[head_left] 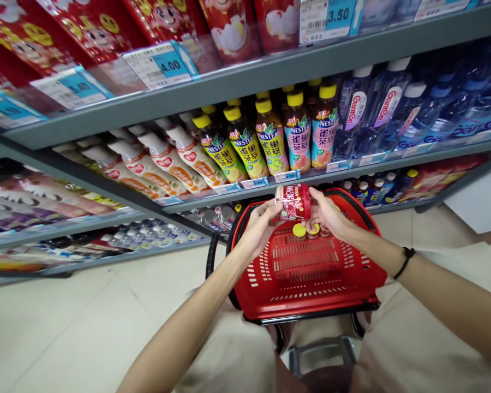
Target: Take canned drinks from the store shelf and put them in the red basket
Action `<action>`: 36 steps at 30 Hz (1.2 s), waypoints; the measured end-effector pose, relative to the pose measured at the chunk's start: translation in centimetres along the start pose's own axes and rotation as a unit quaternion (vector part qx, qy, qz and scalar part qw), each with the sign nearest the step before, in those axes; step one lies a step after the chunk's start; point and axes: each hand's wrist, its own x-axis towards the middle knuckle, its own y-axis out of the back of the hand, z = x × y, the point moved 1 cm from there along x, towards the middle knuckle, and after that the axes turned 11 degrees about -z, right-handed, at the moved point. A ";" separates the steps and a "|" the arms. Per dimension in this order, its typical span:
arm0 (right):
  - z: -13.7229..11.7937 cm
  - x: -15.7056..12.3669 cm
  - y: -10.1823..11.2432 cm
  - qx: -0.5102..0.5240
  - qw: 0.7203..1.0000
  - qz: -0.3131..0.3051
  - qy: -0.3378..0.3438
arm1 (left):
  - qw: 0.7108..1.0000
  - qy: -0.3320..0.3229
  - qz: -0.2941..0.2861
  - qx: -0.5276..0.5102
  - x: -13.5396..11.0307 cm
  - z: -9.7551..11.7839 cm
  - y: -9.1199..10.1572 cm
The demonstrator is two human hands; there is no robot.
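Between my two hands, above the basket, is a small printed container (291, 202) in red and white, tipped on its side with its red lid to the right. My left hand (264, 217) grips its left end, thumb on top. Around the lid end close the fingers of my right hand (325, 212). Beneath them stands a red plastic shopping basket (306, 303) with slotted walls and black handles. Inside it, below my right hand, are several bottles with yellow caps (300, 230), partly hidden by that hand.
Ahead are shelves with yellow-capped tea bottles (270, 134), white-capped juice bottles (159, 158) and water bottles (358, 106). A grey shelf edge (245, 76) with price tags crosses above. My knees flank the basket, and a grey stool-like frame (321, 349) is below. Pale tiles (85, 322) cover the floor.
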 end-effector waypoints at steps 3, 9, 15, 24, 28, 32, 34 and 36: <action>-0.7 -0.3 0.3 0.011 0.999 0.027 0.027 | 1.000 -0.006 -0.016 0.025 -0.2 0.2 0.0; -2.3 -1.1 0.4 0.100 0.995 0.000 0.027 | 0.997 0.038 -0.053 0.051 -0.6 0.0 -0.2; -2.5 -1.2 0.6 0.140 0.990 -0.034 0.005 | 0.997 0.053 -0.060 0.024 -0.5 -0.3 -0.3; -2.4 -1.2 0.2 0.153 0.985 -0.076 0.010 | 0.993 0.091 -0.035 -0.066 0.1 -0.2 0.7; -2.2 -1.0 0.2 0.122 0.988 -0.073 0.053 | 0.988 0.097 -0.065 -0.103 0.0 -0.1 0.5; -2.7 -1.2 0.2 0.042 0.988 -0.053 0.138 | 0.980 0.106 -0.087 -0.146 -0.5 0.1 -0.2; -2.9 -1.4 0.0 0.033 0.985 -0.065 0.156 | 0.975 0.113 -0.100 -0.161 -0.8 0.0 -0.5; -3.1 -1.7 -0.4 0.043 0.983 -0.087 0.156 | 0.970 0.124 -0.116 -0.172 -1.0 -0.3 -0.7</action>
